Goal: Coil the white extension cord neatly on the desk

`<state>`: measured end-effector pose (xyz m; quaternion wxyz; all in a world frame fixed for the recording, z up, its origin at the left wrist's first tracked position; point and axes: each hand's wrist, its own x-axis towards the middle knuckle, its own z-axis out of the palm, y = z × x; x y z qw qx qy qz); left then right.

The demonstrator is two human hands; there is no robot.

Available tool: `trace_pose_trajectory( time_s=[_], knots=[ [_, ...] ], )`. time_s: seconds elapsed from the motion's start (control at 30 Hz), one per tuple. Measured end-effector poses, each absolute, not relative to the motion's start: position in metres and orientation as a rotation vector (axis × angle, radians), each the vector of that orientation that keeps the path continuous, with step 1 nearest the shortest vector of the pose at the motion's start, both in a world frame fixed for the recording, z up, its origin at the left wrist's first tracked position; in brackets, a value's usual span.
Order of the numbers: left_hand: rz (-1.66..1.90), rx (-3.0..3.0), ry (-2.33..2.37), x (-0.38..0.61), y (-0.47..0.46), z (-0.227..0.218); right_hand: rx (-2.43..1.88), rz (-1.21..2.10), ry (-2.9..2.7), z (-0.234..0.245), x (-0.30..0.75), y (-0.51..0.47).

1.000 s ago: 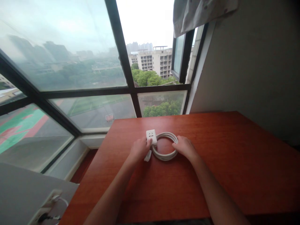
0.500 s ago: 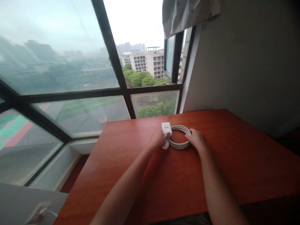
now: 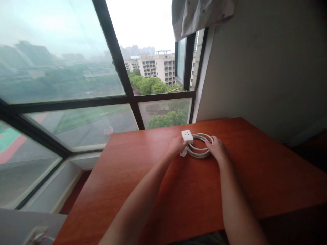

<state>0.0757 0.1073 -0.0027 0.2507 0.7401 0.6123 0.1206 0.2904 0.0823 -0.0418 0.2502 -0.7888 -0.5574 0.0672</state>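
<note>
A white power strip (image 3: 187,136) with a socket face is gripped at its left side by my left hand (image 3: 177,145), fingers closed. From it runs a white cable, wound into a round coil (image 3: 200,155) of several loops on the reddish-brown table (image 3: 122,163). At the coil's right side my right hand (image 3: 216,147) is closed on the cable, thumb on the inner side. The upper loops stand apart from the lower ones. Just below my left hand a white piece (image 3: 183,152), perhaps the plug, hangs or lies by the coil; its shape is unclear.
Large dark-framed windows (image 3: 131,99) border the table's far and left sides, one pane open. A grey curtain (image 3: 201,17) hangs at the top. A plain wall (image 3: 255,75) stands to the right. At lower left is a wall socket (image 3: 38,235) with something white in it.
The power strip in my left hand has shifted right and slightly up, toward the coil. Upper loops of the cable have separated from the rest. The whole view has turned slightly.
</note>
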Motion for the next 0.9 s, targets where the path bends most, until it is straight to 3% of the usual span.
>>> trace_pose_trajectory(
  time_s=[0.9],
  knots=[
    [0.504,1.787,1.480,0.059,0.084,-0.015,-2.380,0.279,-1.648,-0.017,0.292,0.066]
  ],
)
